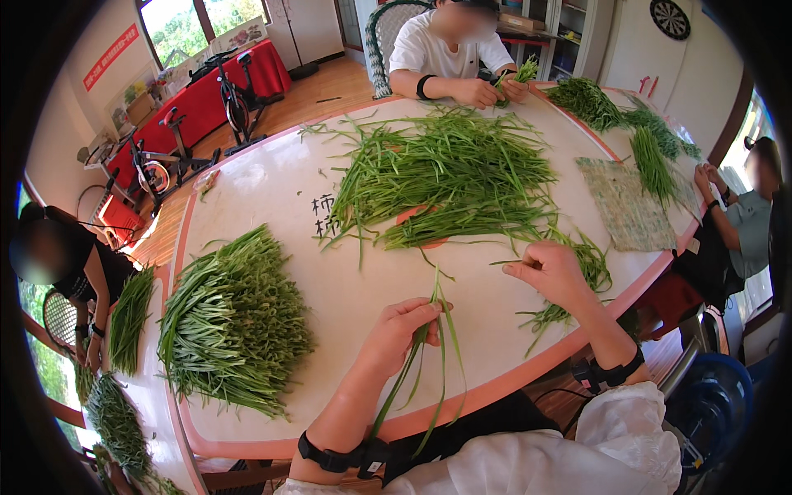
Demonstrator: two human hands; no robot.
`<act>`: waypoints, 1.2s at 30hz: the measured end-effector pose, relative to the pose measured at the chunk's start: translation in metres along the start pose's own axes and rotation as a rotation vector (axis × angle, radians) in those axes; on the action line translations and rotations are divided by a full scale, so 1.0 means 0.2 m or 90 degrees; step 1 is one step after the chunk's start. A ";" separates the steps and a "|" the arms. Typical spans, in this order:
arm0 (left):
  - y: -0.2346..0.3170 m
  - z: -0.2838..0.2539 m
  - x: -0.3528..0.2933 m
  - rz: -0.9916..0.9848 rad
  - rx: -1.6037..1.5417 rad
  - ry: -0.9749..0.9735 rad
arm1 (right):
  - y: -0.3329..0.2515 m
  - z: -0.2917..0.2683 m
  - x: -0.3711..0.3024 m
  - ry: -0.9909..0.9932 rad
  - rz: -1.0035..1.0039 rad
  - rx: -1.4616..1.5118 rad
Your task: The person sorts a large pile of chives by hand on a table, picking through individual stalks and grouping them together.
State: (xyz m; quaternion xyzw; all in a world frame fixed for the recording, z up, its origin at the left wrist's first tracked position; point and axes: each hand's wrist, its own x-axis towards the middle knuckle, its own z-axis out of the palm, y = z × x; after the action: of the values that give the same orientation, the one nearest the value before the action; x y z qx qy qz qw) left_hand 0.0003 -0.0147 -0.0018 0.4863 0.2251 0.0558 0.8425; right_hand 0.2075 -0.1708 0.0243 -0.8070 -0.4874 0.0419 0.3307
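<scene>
At six o'clock, the left hand (402,328) pinches slender green leaf blades (420,337); at three, the right hand (551,271) curls, any grip hard to tell.

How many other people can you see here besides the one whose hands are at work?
3: one in white across the table, one in black at far left, one in grey-green at far right. The dark rim may hide others.

One camera is sitting on the person's head, looking down and ahead across the table (256,181). It is seeing the left hand (404,330) and right hand (551,268) up close, and the window (173,33) far off. Straight edges are bending near its round rim.
</scene>
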 end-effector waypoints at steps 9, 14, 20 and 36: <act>0.02 -0.05 0.01 0.065 -0.107 0.031 | 0.10 -0.11 -0.20 -0.044 -0.059 -0.106; 0.02 -0.05 0.02 0.092 -0.119 0.046 | 0.09 -0.16 -0.18 -0.073 0.031 -0.100; 0.04 -0.06 0.02 0.111 -0.151 0.085 | 0.13 -0.12 -0.22 -0.072 -0.061 -0.073; 0.04 -0.10 0.02 0.164 -0.144 0.155 | 0.29 -0.22 -0.35 0.073 0.126 -0.435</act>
State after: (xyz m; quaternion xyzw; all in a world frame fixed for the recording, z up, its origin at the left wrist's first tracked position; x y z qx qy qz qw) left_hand -0.0029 0.0069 -0.0040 0.4030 0.2536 0.2461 0.8442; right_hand 0.2324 -0.2667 0.0066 -0.9152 -0.3736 -0.1371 0.0628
